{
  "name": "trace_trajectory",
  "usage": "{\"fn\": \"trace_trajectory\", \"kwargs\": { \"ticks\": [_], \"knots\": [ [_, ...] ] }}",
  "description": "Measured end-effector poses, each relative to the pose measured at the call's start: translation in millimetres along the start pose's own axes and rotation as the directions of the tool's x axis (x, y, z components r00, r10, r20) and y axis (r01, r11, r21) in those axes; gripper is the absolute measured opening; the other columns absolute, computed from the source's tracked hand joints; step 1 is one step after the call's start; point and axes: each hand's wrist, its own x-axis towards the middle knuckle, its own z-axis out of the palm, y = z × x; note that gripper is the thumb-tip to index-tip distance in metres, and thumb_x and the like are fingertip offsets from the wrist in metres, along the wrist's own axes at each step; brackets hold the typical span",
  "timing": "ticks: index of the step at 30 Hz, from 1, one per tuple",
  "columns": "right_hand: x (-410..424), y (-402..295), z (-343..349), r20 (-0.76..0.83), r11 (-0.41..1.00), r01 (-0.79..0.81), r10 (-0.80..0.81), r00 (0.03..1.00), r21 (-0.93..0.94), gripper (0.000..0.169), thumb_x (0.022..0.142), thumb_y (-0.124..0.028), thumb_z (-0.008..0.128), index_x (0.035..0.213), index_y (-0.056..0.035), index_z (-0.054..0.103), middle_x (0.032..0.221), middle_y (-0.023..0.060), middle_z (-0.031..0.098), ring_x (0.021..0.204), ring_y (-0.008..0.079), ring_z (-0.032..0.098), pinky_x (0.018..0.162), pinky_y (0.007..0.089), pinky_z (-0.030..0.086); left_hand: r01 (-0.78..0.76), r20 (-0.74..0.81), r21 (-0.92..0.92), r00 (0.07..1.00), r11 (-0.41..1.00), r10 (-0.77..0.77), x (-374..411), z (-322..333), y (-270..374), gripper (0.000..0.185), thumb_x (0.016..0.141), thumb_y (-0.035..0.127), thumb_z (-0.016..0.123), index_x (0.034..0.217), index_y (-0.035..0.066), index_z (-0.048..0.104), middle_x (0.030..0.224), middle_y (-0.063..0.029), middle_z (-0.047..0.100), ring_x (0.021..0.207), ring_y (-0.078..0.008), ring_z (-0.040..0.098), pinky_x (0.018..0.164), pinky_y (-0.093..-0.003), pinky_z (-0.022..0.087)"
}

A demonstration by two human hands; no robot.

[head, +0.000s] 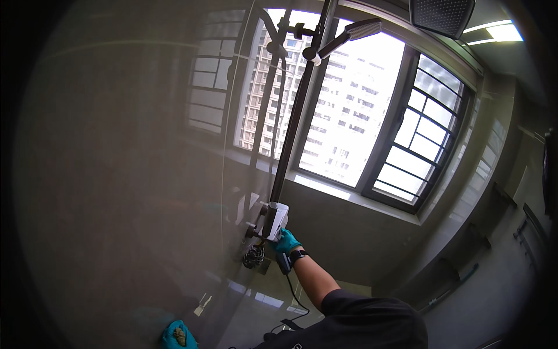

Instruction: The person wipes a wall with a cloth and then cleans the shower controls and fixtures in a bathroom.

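Observation:
My right hand [286, 241], in a teal glove, is at the lower end of the white-topped shower mixer [279, 218]; its fingers touch the mixer's edge and are partly hidden. A dark strap and a small device with a black cable [291, 283] are at that wrist. A dark shower riser [293, 131] rises from the mixer to a hand shower [364, 29]. Beneath the mixer hangs a coiled dark hose or cord [253, 256]. At the bottom left edge, my left hand [186, 335], also in teal, is curled around a crumpled beige thing [179, 336]; its arm is hidden.
A glossy wall [122, 174] fills the left side and mirrors the riser and window. A large window [353, 104] with a sill [322, 188] stands behind the riser. An overhead shower head [442, 15] is at top right. Dark rails [534, 222] line the right wall.

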Motion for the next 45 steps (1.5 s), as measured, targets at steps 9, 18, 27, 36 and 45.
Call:
{"fn": "trace_trajectory", "kwargs": {
  "ticks": [9,18,27,36,45],
  "knots": [
    [-18,-19,0,0.022,0.985,0.17,-0.169,0.985,-0.043,0.04,0.096,-0.035,0.042,0.125,-0.0141,0.059,0.123,0.0061,0.065,0.113,0.0243,0.061,0.098,0.0429,0.047,0.134,0.154,-0.109,0.981,0.985,-0.116,-16,22,-20,0.014,0.083,0.019,0.074,0.092,0.009,0.071,0.086,-0.01,0.07,0.073,-0.0279,0.069,0.062,-0.0363,0.054],
    [-2,-32,-24,-0.155,0.994,0.005,0.013,0.988,0.112,0.037,0.096,-0.039,0.047,0.123,-0.0172,0.06,0.127,0.0062,0.062,0.117,0.0307,0.057,0.102,0.0503,0.043,0.26,0.164,-0.196,0.959,0.945,-0.23,-19,17,-17,0.014,0.082,0.016,0.076,0.094,0.01,0.074,0.09,-0.0085,0.074,0.075,-0.0223,0.072,0.068,-0.033,0.056],
    [-5,-35,-23,-0.221,0.944,-0.029,0.107,0.969,0.329,0.038,0.1,-0.029,0.044,0.131,-0.0099,0.052,0.133,0.0081,0.058,0.124,0.0314,0.053,0.104,0.054,0.041,0.332,0.197,-0.17,0.934,0.928,-0.299,-19,21,-18,0.014,0.082,0.015,0.075,0.095,0.009,0.074,0.091,-0.0088,0.074,0.078,-0.0233,0.071,0.071,-0.0337,0.055],
    [-8,-36,-18,-0.196,0.937,-0.019,0.093,0.976,0.349,0.035,0.099,-0.024,0.044,0.128,-0.0092,0.054,0.132,0.0084,0.059,0.124,0.0306,0.053,0.105,0.053,0.04,0.315,0.199,-0.163,0.939,0.935,-0.282,-19,22,-20,0.014,0.082,0.016,0.076,0.095,0.009,0.074,0.091,-0.0092,0.074,0.077,-0.0245,0.071,0.07,-0.0345,0.055],
    [-11,-48,6,-0.351,0.991,-0.036,-0.01,0.936,-0.125,0.021,0.092,-0.031,0.058,0.099,-0.0114,0.063,0.093,0.0032,0.068,0.089,0.0228,0.064,0.084,0.0392,0.053,0.309,0.175,-0.148,0.943,0.939,-0.283,-19,20,-20,0.014,0.083,0.017,0.076,0.094,0.009,0.074,0.09,-0.0098,0.074,0.076,-0.0243,0.072,0.069,-0.0346,0.055]
  ]
}}
